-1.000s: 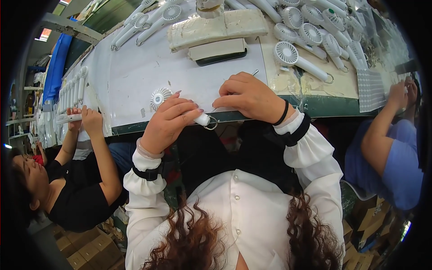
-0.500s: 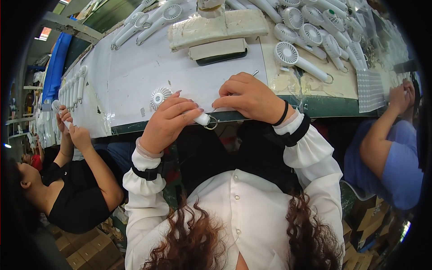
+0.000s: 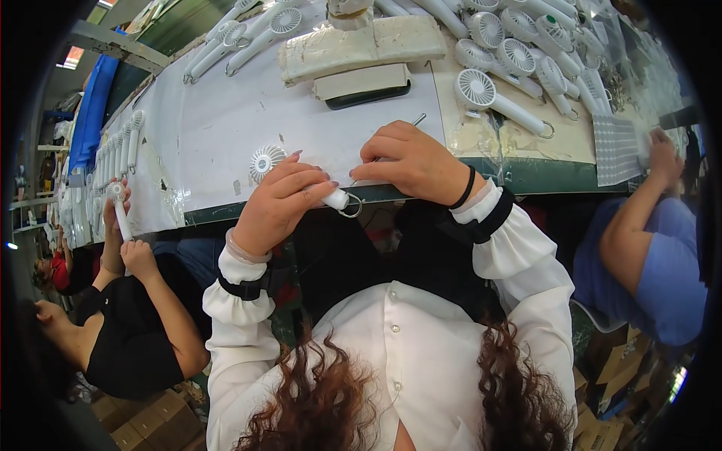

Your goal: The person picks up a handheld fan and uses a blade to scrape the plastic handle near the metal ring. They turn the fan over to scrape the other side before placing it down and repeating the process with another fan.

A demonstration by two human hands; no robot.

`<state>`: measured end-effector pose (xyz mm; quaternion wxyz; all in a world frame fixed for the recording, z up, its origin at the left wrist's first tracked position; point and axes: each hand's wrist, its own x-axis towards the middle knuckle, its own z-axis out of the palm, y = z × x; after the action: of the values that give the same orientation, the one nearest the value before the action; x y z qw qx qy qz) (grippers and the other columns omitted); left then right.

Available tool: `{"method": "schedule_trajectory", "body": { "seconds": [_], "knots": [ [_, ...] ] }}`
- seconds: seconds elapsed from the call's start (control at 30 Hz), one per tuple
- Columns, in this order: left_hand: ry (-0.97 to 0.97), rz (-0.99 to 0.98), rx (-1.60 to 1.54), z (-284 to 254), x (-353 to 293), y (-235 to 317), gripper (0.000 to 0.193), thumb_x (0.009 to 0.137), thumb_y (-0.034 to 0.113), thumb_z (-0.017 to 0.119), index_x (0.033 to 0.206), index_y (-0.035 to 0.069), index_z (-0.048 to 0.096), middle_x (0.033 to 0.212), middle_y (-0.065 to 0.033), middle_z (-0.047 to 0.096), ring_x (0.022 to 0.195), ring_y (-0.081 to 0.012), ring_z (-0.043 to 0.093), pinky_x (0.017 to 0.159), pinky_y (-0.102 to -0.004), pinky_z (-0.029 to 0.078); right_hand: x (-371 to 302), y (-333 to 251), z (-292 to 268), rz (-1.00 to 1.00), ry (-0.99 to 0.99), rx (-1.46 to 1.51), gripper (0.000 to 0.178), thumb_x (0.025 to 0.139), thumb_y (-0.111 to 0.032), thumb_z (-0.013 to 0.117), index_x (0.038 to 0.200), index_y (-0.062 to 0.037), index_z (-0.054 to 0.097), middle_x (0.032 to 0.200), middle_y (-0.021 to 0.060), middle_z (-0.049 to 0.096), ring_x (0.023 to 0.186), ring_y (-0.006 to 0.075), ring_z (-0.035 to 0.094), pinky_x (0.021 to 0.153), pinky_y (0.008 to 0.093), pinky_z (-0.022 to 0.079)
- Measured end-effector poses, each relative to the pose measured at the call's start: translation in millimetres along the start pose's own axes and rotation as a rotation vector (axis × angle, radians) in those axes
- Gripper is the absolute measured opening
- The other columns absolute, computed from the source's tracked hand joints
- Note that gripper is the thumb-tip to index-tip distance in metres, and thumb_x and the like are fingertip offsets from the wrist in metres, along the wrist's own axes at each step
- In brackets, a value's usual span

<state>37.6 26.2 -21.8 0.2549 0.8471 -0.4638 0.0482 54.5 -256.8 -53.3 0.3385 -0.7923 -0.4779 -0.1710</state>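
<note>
My left hand (image 3: 278,201) is wrapped around a white handheld fan (image 3: 267,159), keeping it at the table's front edge. The fan's round slotted head lies on the white sheet, and a metal ring (image 3: 352,207) hangs at the handle's end. Most of the handle is hidden under my fingers. In my right hand (image 3: 410,161) is a slim metal tool (image 3: 420,119), closed in by bent fingers. Its back end sticks out past the knuckles, while its thin tip points down toward the handle's ring end. Whether the tip touches the fan I cannot tell.
White fans (image 3: 519,56) are heaped at the far right, and several more (image 3: 263,37) lie far left. A stand with a wrapped base (image 3: 361,51) is ahead, a dark tray (image 3: 368,95) before it. Co-workers sit either side; the left one holds a fan (image 3: 119,209).
My hands stay nearly in place, the right one shifting slightly with the tool. The left co-worker has brought their fan lower and more upright. The right co-worker's hand has moved a little.
</note>
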Motion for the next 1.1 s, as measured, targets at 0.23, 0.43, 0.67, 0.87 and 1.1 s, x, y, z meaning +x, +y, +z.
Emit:
{"method": "schedule_trajectory", "body": {
  "seconds": [0.23, 0.43, 0.67, 0.87, 1.1],
  "knots": [
    [0.003, 0.009, 0.010, -1, 1, 1, 0.034, 0.082, 0.009, 0.074, 0.115, 0.012, 0.071, 0.111, -0.0048, 0.067, 0.110, -0.0254, 0.062, 0.109, -0.0489, 0.046, -2, -2, -5, 0.001, -0.034, -0.010, 0.028, 0.078, -0.005, 0.068, 0.103, -0.0160, 0.071, 0.096, 0.0018, 0.062, 0.091, 0.0238, 0.061, 0.082, 0.0364, 0.048],
    [-0.012, -0.001, 0.124, 0, 6, 14, 0.038, 0.079, 0.012, 0.077, 0.117, 0.014, 0.068, 0.108, -0.0040, 0.066, 0.109, -0.0252, 0.063, 0.110, -0.0497, 0.045, -11, -15, -33, 0.089, 0.016, -0.168, 0.025, 0.080, -0.009, 0.072, 0.104, -0.0141, 0.071, 0.095, 0.0031, 0.062, 0.087, 0.0246, 0.061, 0.077, 0.0361, 0.049],
    [0.033, -0.034, 0.230, -10, 7, 16, 0.040, 0.081, 0.011, 0.075, 0.119, 0.016, 0.067, 0.106, -0.0034, 0.066, 0.104, -0.0260, 0.064, 0.108, -0.0497, 0.046, 4, -72, 2, 0.454, 0.164, 0.105, 0.026, 0.088, -0.014, 0.076, 0.112, -0.0092, 0.069, 0.091, 0.0075, 0.064, 0.084, 0.0266, 0.065, 0.071, 0.0321, 0.052],
    [-0.133, -0.240, -0.199, -32, 14, 35, 0.041, 0.093, 0.004, 0.063, 0.134, 0.010, 0.060, 0.110, -0.0100, 0.068, 0.098, -0.0310, 0.066, 0.098, -0.0461, 0.052, 13, -57, -12, 0.436, 0.117, 0.402, 0.023, 0.096, -0.018, 0.069, 0.115, -0.0059, 0.067, 0.085, 0.0040, 0.066, 0.074, 0.0182, 0.065, 0.070, 0.0262, 0.051],
    [-0.114, -0.421, -1.645, -25, -10, 38, 0.054, 0.106, 0.026, 0.052, 0.153, 0.006, 0.034, 0.138, -0.0172, 0.055, 0.103, -0.0261, 0.067, 0.093, -0.0408, 0.054, 26, -56, -23, 0.832, 0.207, 1.038, 0.026, 0.107, -0.030, 0.055, 0.107, -0.0062, 0.066, 0.077, -0.0027, 0.060, 0.055, 0.0040, 0.046, 0.053, 0.0202, 0.038]
  ]
}}
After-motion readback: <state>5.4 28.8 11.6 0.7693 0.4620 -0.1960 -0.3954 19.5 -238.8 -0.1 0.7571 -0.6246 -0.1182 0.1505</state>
